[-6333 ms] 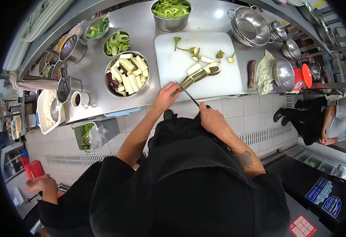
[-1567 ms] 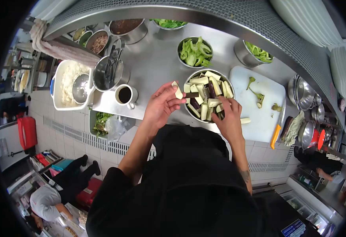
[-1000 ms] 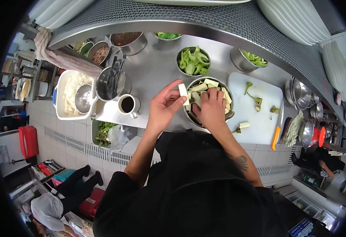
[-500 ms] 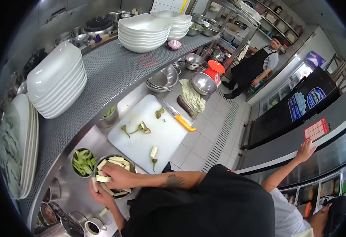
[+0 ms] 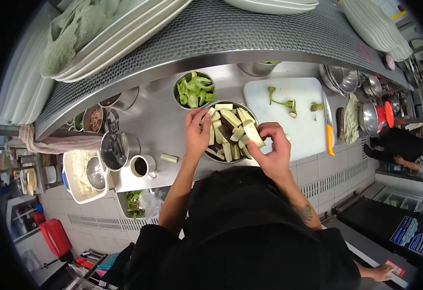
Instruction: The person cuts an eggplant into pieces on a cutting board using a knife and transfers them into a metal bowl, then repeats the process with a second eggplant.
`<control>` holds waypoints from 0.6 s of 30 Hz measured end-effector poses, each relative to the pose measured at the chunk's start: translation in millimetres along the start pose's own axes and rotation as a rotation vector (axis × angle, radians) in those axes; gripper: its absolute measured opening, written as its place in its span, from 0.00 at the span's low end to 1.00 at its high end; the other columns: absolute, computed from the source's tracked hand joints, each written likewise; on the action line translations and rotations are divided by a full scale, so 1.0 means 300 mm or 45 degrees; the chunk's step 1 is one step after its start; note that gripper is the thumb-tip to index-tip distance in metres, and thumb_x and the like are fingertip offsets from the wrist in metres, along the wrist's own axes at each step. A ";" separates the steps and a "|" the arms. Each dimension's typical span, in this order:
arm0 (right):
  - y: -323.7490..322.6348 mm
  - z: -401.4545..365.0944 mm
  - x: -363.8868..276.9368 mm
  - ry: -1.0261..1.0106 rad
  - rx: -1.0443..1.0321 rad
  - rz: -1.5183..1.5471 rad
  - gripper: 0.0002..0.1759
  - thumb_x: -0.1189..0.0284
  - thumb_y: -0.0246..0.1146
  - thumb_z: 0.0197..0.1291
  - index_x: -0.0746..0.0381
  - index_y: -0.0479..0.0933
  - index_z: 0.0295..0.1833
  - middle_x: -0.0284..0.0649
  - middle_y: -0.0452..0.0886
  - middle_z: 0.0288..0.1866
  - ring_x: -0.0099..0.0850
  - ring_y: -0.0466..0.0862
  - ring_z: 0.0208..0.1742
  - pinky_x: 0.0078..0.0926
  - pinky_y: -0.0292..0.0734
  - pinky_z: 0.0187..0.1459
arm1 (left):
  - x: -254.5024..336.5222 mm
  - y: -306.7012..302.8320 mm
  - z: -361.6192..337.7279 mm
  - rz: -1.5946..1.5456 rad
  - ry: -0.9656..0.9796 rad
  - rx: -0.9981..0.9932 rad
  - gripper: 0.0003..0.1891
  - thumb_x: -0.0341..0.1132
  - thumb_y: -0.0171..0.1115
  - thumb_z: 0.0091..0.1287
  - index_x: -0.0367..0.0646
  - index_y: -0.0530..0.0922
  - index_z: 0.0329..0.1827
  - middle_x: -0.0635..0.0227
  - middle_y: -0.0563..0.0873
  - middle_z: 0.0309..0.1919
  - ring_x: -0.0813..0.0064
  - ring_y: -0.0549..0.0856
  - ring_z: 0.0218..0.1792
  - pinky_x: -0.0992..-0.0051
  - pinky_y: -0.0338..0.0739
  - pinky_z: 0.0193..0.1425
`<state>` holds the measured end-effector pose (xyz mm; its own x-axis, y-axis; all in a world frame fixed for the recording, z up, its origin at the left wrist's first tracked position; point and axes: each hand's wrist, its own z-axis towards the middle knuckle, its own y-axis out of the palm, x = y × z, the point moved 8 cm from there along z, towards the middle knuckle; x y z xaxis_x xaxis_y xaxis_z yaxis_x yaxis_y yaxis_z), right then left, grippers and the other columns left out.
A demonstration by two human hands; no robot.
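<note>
A metal bowl (image 5: pixel 215 157) full of cut eggplant pieces (image 5: pixel 227 128), pale with dark skin, sits on the steel counter in front of me. At its left rim is my left hand (image 5: pixel 196 134), its fingers closed on a pale eggplant piece (image 5: pixel 211 111). My right hand (image 5: pixel 274 151), on the right side, pinches a larger eggplant chunk (image 5: pixel 251 131) between thumb and fingers over the pile. Behind the bowl stands a smaller container of sliced green vegetable (image 5: pixel 194 91). One eggplant stick (image 5: pixel 169 158) lies alone on the counter.
To the right, a white cutting board (image 5: pixel 298 135) carries eggplant stems, with an orange-handled knife (image 5: pixel 329 137) along its edge. A mug of dark liquid (image 5: pixel 142 166) and a white tub (image 5: pixel 76 181) are at left. A steel shelf (image 5: pixel 211 41) overhangs the counter. A co-worker (image 5: pixel 404 150) stands far right.
My view has swung left, bringing the mug and white tub fully into sight. My right hand has moved from inside the bowl near my left hand to its right side.
</note>
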<state>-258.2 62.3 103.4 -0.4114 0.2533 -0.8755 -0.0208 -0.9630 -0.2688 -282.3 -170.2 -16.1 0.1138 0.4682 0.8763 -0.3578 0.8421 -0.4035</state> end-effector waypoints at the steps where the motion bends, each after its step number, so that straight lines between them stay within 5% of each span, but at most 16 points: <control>1: -0.003 0.000 -0.005 0.022 -0.005 0.012 0.18 0.80 0.75 0.53 0.64 0.74 0.44 0.40 0.81 0.42 0.27 0.78 0.37 0.26 0.77 0.41 | -0.007 -0.010 -0.001 -0.061 -0.042 0.018 0.12 0.34 0.62 0.75 0.37 0.84 0.55 0.55 0.81 0.55 0.56 0.81 0.56 0.64 0.75 0.64; 12: 0.003 -0.010 -0.047 -0.028 -0.052 -0.017 0.18 0.80 0.75 0.52 0.64 0.73 0.44 0.42 0.81 0.42 0.30 0.80 0.38 0.27 0.78 0.42 | -0.006 -0.070 -0.054 -0.186 -0.193 0.079 0.11 0.32 0.61 0.75 0.38 0.84 0.54 0.56 0.84 0.53 0.58 0.82 0.57 0.65 0.74 0.65; 15: 0.000 -0.004 -0.073 -0.066 -0.038 0.010 0.18 0.80 0.75 0.52 0.64 0.73 0.44 0.43 0.81 0.42 0.32 0.81 0.39 0.28 0.78 0.44 | 0.167 -0.141 -0.049 0.055 0.037 0.164 0.09 0.28 0.62 0.73 0.37 0.85 0.51 0.57 0.85 0.50 0.62 0.84 0.52 0.67 0.77 0.59; 18: 0.000 -0.004 -0.097 -0.090 -0.049 0.031 0.18 0.80 0.75 0.52 0.64 0.73 0.44 0.43 0.82 0.43 0.32 0.81 0.39 0.28 0.78 0.44 | 0.254 -0.158 -0.046 -0.348 -0.059 0.073 0.07 0.25 0.63 0.70 0.37 0.85 0.48 0.59 0.87 0.44 0.66 0.86 0.44 0.72 0.79 0.50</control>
<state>-245.2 55.1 128.4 -0.4744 0.2212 -0.8521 0.0248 -0.9642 -0.2641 -243.9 -170.8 66.3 0.1712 0.2123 0.9621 -0.3716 0.9183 -0.1365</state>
